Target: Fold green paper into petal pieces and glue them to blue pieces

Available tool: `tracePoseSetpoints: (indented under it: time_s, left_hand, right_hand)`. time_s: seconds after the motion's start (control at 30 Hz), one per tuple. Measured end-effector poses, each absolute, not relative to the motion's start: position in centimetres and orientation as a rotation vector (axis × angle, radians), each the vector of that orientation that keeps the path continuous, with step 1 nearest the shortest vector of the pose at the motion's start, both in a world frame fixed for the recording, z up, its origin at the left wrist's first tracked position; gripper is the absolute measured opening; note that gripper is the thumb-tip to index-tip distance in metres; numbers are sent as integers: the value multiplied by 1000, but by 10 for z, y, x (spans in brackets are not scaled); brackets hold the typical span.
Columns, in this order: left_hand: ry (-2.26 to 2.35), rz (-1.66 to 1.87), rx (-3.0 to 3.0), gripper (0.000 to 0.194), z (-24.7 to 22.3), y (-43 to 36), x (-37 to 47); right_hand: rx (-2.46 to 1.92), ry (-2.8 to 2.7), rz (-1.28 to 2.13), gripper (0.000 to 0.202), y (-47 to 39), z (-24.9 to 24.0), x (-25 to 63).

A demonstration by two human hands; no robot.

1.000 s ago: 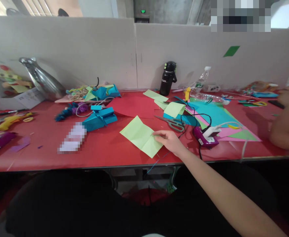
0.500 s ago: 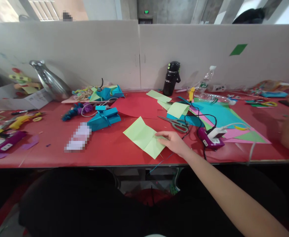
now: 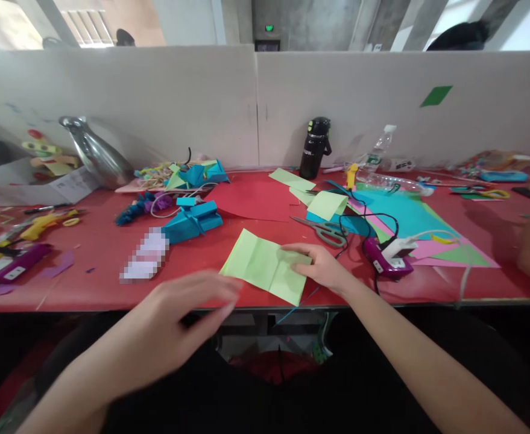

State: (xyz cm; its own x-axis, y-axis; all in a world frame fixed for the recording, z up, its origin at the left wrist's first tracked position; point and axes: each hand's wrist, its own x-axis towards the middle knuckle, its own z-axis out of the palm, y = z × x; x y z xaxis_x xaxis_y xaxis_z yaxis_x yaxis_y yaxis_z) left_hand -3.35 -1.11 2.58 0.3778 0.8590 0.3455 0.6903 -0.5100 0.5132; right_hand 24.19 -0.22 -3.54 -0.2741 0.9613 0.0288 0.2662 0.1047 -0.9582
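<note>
Two pale partition panels (image 3: 156,102) stand upright along the back of your red worktop (image 3: 84,292). On your right, a spread of blue sheets (image 3: 403,208) lies flat, with pink and green ones showing around its edges. Straight ahead of you, a red sheet (image 3: 251,199) lies near the middle, close in colour to the surface under it. A steel jug (image 3: 97,157) stands at the back left, seeming to tilt, and a black bottle (image 3: 313,154) stands in front of the right panel.

Your left hand (image 3: 192,307) is blurred; its thumb sits well apart from the other fingers, with nothing between them. Those fingers reach close to the left corner of the light-green paper (image 3: 265,265), but you cannot tell whether they touch it. Your right hand (image 3: 321,265) has its fingers closed on the right edge of that paper, thumb on the upper face.

The paper lies right before you, creased across, its nearest corner at the front edge of the worktop. Beyond your left hand sits a folded blue paper piece (image 3: 195,220). To the right of your right hand is a purple power strip (image 3: 377,259) with a white adapter (image 3: 398,246) plugged in. Grey-handled scissors (image 3: 332,234) lie just beyond your right hand.
</note>
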Motion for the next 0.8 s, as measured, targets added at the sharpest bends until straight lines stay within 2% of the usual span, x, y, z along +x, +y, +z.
tracePoseSetpoints:
  time_s: [0.2,0.37,0.47,0.6,0.73,0.8]
  left_hand:
    - [1346,741,2374,33,32,19,-1]
    - [1428,425,2302,26,26,35,-19]
    - [1190,396,2175,22,19,36,-31]
    - [1093,538,1988,34,10,26,-22]
    - [1015,486,1514,61,3,12,-6]
    - [978,435,1336,64,0,8,-3]
  right_hand:
    - [-1082,-1658,1267,57,-6,-27,242]
    - [-1113,-1529,1338,62,-6,-21,243]
    - [-1161,-1328,1368,62,-3,-21,243]
    - [-1152,-1299,1355,47,0,-26,240]
    - [-1109,-1389,1349,33,0,-29,238]
    - [-1093,-1428,1297,30,-1,-28,237]
